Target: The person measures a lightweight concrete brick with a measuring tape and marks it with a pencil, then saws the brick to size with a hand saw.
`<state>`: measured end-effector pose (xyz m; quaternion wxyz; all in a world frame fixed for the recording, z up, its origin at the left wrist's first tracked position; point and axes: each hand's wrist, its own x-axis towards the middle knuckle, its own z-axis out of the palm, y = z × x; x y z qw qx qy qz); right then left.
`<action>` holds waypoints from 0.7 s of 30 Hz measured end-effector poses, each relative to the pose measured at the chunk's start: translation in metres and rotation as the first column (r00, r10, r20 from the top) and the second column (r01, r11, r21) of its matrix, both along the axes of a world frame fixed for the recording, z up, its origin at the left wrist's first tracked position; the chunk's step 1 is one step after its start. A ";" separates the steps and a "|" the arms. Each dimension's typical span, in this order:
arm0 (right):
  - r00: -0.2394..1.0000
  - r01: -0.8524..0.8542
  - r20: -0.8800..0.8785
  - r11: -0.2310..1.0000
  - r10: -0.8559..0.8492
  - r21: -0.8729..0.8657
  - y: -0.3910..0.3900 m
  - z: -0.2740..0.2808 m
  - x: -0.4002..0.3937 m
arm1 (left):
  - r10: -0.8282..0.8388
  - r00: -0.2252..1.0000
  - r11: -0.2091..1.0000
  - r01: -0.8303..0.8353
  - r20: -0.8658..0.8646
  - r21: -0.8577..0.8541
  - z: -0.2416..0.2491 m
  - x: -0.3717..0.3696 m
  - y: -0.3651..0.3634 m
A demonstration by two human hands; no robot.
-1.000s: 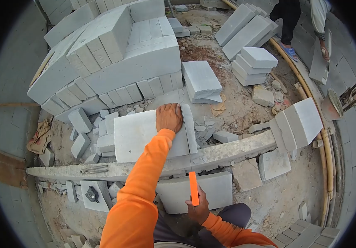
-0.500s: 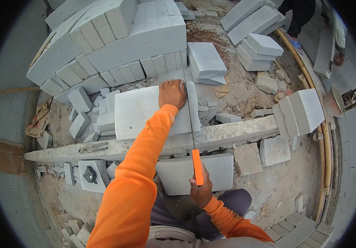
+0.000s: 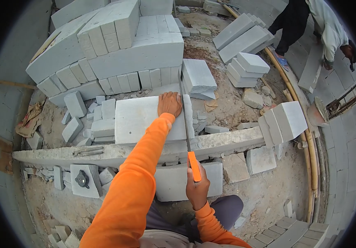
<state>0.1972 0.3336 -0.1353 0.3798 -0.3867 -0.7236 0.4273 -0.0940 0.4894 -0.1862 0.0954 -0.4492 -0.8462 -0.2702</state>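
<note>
My left hand [image 3: 170, 103] lies flat on the right part of a pale block [image 3: 138, 124], beside a long thin saw blade. The block rests partly on a low concrete beam [image 3: 244, 137]. My right hand [image 3: 198, 188] is wrapped round the orange handle of the saw [image 3: 194, 166]. The blade runs away from me across the block, close to its right edge, with a narrow strip of block on its far right side. Below the beam another pale block [image 3: 211, 180] lies in front of my knees.
Stacked blocks [image 3: 136, 51] rise behind the cut block. More blocks [image 3: 248, 66] stand at the back right, near bamboo poles [image 3: 295, 111]. Another person [image 3: 331, 29] bends over a long block at the upper right. A black round tool [image 3: 81, 178] sits on a block at the left.
The view has shifted, and more of the other person shows, now bent over. My right hand and the saw handle sit slightly lower relative to the beam. My left hand stays on the block.
</note>
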 end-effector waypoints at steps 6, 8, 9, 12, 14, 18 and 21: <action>0.997 0.079 0.017 0.995 -0.078 -0.064 0.012 0.043 -0.022 | 0.002 1.000 1.000 -0.003 0.014 0.012 0.001 -0.001 -0.003; 0.996 0.081 0.054 0.989 -0.075 -0.122 0.006 0.041 -0.011 | 0.002 1.000 1.000 -0.002 0.005 0.011 0.002 0.000 -0.002; 0.994 0.080 0.090 0.983 -0.066 -0.164 -0.001 0.035 -0.001 | 0.006 1.000 1.000 -0.006 -0.007 0.022 0.003 0.001 -0.002; 0.981 0.147 0.142 0.984 -0.133 -0.100 -0.055 0.004 0.054 | 0.001 1.000 1.000 -0.001 -0.019 0.026 -0.001 -0.003 0.000; 0.963 0.167 0.222 0.984 -0.150 -0.058 -0.101 -0.005 0.103 | 0.005 1.000 1.000 -0.005 0.000 0.004 -0.004 0.000 -0.001; 0.961 0.121 0.259 0.991 -0.101 -0.063 -0.091 0.005 0.087 | 0.005 0.999 1.000 -0.006 -0.033 -0.015 0.001 -0.003 -0.001; 0.988 0.102 0.138 0.964 -0.070 -0.245 0.004 0.005 -0.011 | -0.005 0.999 1.000 0.005 -0.033 -0.009 -0.007 0.003 -0.006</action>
